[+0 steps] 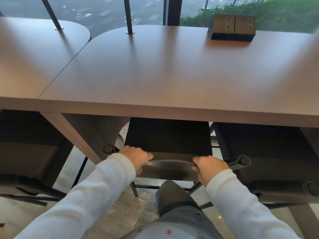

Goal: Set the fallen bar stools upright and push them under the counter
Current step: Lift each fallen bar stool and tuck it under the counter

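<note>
neighbouring stools [29, 149] flank middle stool [168, 135], socket box [232, 26] on counter [155, 75]

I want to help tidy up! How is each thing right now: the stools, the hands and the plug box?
Middle stool: upright, seat partly under the counter.
Left hand: holds the left end of the middle stool's backrest.
Right hand: holds the right end of the backrest.
Left stool: upright, tucked under the counter.
Right stool: upright, tucked under the counter.
Socket box: sits on the counter, nothing plugged in.
</note>
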